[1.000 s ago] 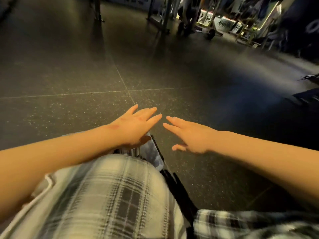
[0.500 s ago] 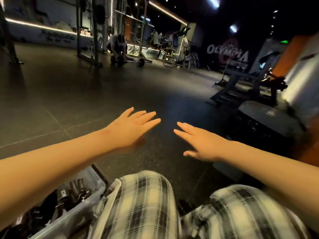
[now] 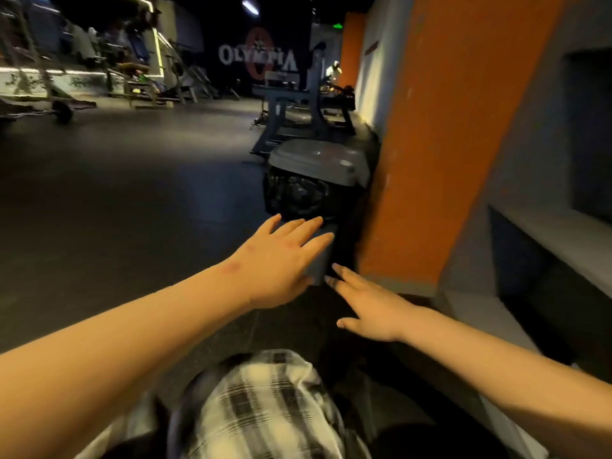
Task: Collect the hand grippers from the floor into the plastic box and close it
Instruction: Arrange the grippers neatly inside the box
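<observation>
Hovering with nothing held, the left hand [image 3: 281, 260] and right hand [image 3: 367, 309] show each grip spread apart, fingers straight, over the dark floor [image 3: 132, 210] near a grey-lidded bin [image 3: 318, 160] by the orange pillar [image 3: 447, 144], plastic box out of shot.

Lidded bin [image 3: 314, 162] beside orange pillar [image 3: 447, 144]

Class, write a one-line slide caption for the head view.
Left hand and right hand reach, open and empty, toward a grey-lidded container beside an orange pillar.
</observation>
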